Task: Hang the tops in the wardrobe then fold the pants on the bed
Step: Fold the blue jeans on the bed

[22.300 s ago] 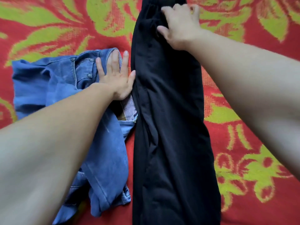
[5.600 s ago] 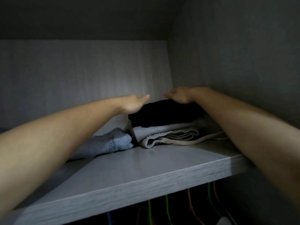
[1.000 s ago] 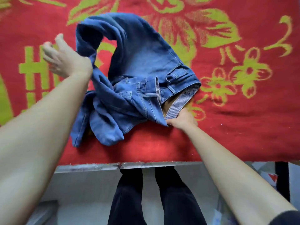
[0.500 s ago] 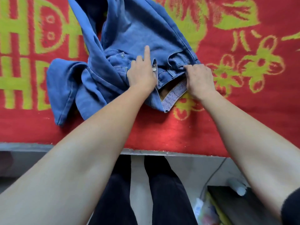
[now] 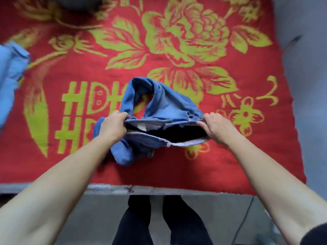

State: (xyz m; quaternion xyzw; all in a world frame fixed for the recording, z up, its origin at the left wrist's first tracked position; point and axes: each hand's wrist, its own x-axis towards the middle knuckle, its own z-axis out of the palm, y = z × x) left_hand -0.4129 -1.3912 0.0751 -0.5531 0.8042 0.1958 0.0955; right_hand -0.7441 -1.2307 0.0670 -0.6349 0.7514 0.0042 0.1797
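A pair of blue jeans point(image 5: 166, 103) is bunched up near the front of the bed, over the red blanket point(image 5: 177, 167) with green flowers. My left hand point(image 5: 113, 126) grips the left end of the waistband. My right hand point(image 5: 215, 127) pinches the right end. Between them the waistband is stretched wide, showing its striped lining and the dark inside. The legs lie crumpled behind and below the left hand.
A light blue cloth point(image 5: 9, 73) lies at the bed's left edge, blurred. The bed's grey front edge point(image 5: 141, 189) runs across below the blanket. My dark-trousered legs point(image 5: 159, 220) stand on the grey floor. A grey wall borders the bed on the right.
Both hands moved from lying on the jeans' front to the two ends of the waistband and pulled it apart and up. The view has drawn back from the bed.
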